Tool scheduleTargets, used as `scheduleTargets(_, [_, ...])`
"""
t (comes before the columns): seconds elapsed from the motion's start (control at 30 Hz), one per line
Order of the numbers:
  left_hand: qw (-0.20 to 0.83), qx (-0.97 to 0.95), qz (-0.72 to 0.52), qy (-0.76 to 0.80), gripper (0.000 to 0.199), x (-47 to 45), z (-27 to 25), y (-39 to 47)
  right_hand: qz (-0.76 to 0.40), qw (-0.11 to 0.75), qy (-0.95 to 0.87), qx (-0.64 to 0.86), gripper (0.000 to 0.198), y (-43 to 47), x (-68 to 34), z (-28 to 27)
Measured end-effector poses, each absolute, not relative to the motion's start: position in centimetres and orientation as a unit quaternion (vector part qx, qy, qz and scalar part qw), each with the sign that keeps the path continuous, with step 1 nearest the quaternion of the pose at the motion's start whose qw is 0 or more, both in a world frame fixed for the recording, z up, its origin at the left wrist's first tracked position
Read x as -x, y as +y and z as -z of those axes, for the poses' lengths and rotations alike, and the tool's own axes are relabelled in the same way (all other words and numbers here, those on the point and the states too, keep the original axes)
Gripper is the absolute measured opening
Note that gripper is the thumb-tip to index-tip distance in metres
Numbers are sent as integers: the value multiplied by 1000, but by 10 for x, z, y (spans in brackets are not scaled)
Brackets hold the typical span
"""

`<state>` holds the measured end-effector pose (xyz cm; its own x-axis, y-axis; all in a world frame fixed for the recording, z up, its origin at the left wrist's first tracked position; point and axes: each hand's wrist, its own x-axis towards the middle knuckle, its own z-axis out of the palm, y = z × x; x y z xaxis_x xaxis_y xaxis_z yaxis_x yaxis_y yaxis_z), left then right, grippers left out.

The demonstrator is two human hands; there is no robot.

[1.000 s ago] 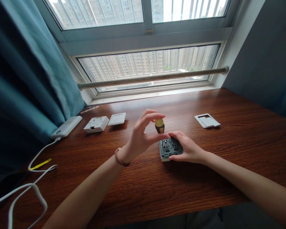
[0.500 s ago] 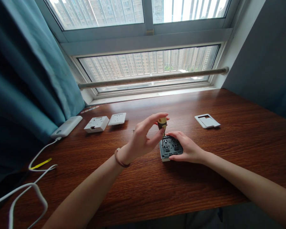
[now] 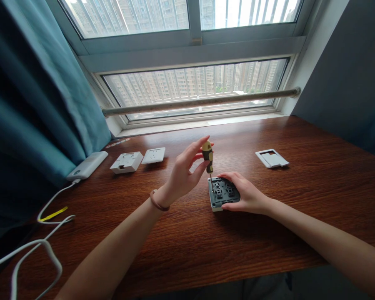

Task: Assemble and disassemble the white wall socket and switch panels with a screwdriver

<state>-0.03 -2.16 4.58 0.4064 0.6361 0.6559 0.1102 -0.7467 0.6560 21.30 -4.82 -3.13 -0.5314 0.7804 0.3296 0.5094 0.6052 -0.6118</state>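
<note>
My left hand [image 3: 189, 166] grips the yellow and black handle of a screwdriver [image 3: 208, 156] with fingers and thumb. The screwdriver stands nearly upright, its thin shaft reaching down to the left side of a wall switch [image 3: 220, 193]. Dark inner workings with two rocker mechanisms show on top of the switch, over a white base. On its right side, my right hand [image 3: 242, 193] is closed around it, thumb at the near edge and fingers at the far edge, holding it against the table.
A white frame with a loose plate [image 3: 271, 158] lies at the right. Toward the left sit a white socket plate [image 3: 154, 156], a white box [image 3: 126, 162] and a white power bank [image 3: 88, 166] with a white cable [image 3: 54, 196]. The wooden table [image 3: 175, 250] meets the window.
My left hand has shifted slightly up and left on the screwdriver, whose handle has tilted left and shows more. My right hand and the switch have stayed in place.
</note>
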Motion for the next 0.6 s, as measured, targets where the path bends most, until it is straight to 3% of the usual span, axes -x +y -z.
scheduleTargets(0.17, [313, -779, -500, 210, 56, 1, -44, -19, -228, 293, -846, 381, 78, -48, -213, 31])
scheduleTargets(0.27, [276, -762, -542, 224, 60, 0, -43, -18, -226, 293, -848, 379, 78, -48, -213, 31])
scheduleTargets(0.37, [245, -751, -565, 240, 52, -1, -44, -18, -228, 293, -848, 379, 78, -47, -212, 30])
scheduleTargets(0.6, [343, -763, -510, 198, 47, -3, -46, -22, -228, 292, -848, 378, 78, -48, -213, 30])
